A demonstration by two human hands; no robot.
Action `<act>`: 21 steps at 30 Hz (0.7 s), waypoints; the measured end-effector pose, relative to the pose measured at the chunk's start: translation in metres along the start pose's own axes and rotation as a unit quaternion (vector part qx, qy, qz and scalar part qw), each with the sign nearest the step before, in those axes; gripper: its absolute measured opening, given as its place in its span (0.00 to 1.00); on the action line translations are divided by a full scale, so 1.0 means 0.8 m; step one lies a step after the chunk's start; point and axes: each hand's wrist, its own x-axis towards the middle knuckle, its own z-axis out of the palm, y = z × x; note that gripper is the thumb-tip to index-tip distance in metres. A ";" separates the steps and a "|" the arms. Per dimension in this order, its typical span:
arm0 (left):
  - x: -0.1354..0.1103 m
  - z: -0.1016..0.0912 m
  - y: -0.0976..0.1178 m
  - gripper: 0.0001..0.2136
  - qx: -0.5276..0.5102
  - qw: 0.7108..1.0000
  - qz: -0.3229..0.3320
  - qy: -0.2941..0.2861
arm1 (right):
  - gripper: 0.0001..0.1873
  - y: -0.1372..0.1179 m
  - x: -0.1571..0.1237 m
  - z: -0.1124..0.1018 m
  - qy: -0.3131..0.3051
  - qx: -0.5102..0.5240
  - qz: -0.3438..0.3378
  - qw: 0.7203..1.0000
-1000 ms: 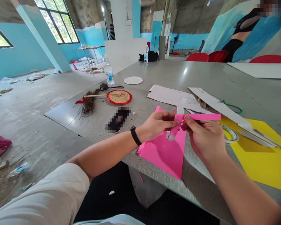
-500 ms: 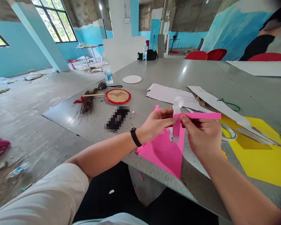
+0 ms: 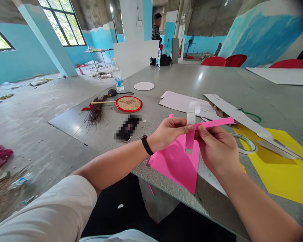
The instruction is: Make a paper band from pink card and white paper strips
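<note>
Both my hands are raised over the grey table [image 3: 166, 74], pinching a pink paper strip [image 3: 214, 123] that points right. My left hand [image 3: 170, 132], with a black wristband, pinches a white strip of tape [image 3: 191, 116] that stands upright where it meets the pink strip; a short pink piece hangs below. My right hand [image 3: 215, 148] is closed on the pink strip just right of that spot. A pink paper sheet [image 3: 178, 163] lies on the table under my hands.
A yellow sheet [image 3: 282, 168] with a tape roll [image 3: 243, 143] and white card pieces [image 3: 232, 109] lies right. Left are a round woven fan [image 3: 128, 103], a twig brush [image 3: 96, 112], a water bottle [image 3: 117, 75], a white disc [image 3: 143, 86]. Red chairs [image 3: 224, 61] and a person [image 3: 156, 30] stand far back.
The white tape strip has been pulled up and now stands higher above the pink strip. The pink strip's right end has tilted upward. A person at the upper right has left view.
</note>
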 end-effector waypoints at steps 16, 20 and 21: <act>0.006 -0.012 0.003 0.21 0.099 0.993 0.004 -0.065 | 0.23 0.013 -0.005 0.006 -0.044 0.155 0.106 0.981; 0.003 -0.013 0.002 0.28 0.043 0.997 -0.064 -0.013 | 0.21 0.009 -0.011 0.013 -0.024 0.154 0.090 0.984; 0.003 -0.012 0.002 0.31 0.019 0.997 -0.076 0.005 | 0.20 0.008 -0.013 0.015 -0.023 0.160 0.084 0.983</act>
